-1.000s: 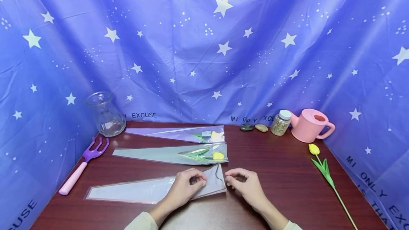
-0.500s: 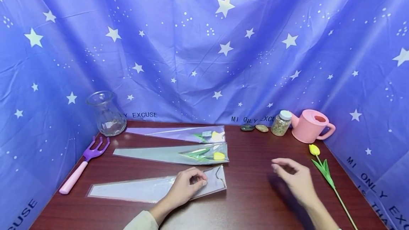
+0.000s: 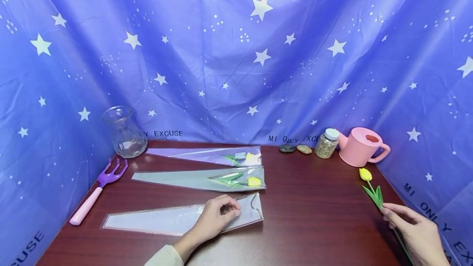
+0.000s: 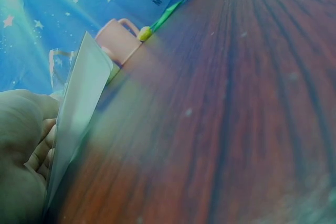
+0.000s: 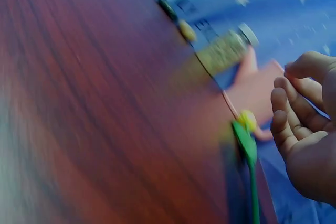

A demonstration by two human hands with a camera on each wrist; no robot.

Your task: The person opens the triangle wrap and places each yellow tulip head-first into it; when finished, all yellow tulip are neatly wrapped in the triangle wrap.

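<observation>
A long tapered clear flower sleeve with a pale backing point(image 3: 148, 219) lies nearest the person in the head view. My left hand point(image 3: 217, 216) pinches it near its wide right end; in the left wrist view the sleeve's edge point(image 4: 86, 87) stands up beside the fingers. At the far right lies a yellow artificial tulip point(image 3: 376, 194) with green leaves. My right hand point(image 3: 417, 229) is over its stem, fingertips right at the base of the leaves in the head view. In the right wrist view the loosely bent fingers show beside the tulip's green stem point(image 5: 254, 182), apart from it.
Two sleeved tulips lie behind, one in a grey-green sleeve point(image 3: 166, 177), one in a purple sleeve point(image 3: 192, 154). A glass vase point(image 3: 127, 134) and purple hand fork point(image 3: 107, 177) stand left. Stones point(image 3: 304, 149), a gravel jar point(image 3: 327, 145) and pink watering can point(image 3: 358, 147) line the back right.
My right hand has left the open end of the near sleeve and moved right to the loose tulip. My left hand has stayed on the sleeve.
</observation>
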